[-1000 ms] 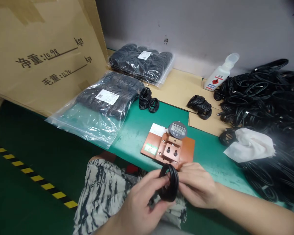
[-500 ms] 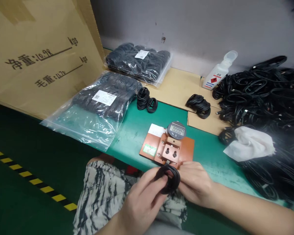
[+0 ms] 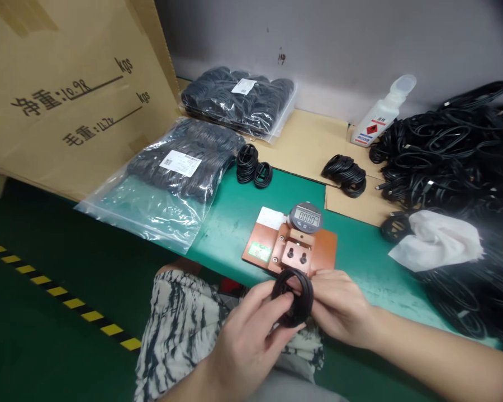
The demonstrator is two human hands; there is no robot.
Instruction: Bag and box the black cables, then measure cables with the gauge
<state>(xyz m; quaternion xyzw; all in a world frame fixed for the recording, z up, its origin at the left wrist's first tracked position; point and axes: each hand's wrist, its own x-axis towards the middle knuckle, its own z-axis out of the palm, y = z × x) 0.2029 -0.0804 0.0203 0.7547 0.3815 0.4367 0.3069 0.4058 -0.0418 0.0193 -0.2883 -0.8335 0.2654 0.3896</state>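
Observation:
A coiled black cable (image 3: 304,304) is held between my hands at the table's front edge. My left hand (image 3: 249,326) is closed round the coil's left side, its fingers reaching into the loop. From the right, my right hand (image 3: 339,304) pinches the coil's far side, with some fingertips hidden behind it. Just beyond the coil stands a copper-coloured gauge fixture (image 3: 324,248) on the green table. Its round digital dial gauge (image 3: 305,218) appears to read 0.000. The coil overlaps the fixture's front edge, so I cannot tell whether they touch.
Clear bags of coiled cables (image 3: 184,184) (image 3: 238,103) lie left and back, beside a large cardboard box (image 3: 88,111). Small cable coils (image 3: 247,164) and a coil bundle (image 3: 346,176) lie behind the fixture. A white bottle (image 3: 377,120), a cable heap (image 3: 456,151) and a white cloth (image 3: 438,243) are right.
The coil has turned more upright toward me and its loop shows wider. A cable end visible earlier at the fixture's front is now hidden. The view has shifted slightly.

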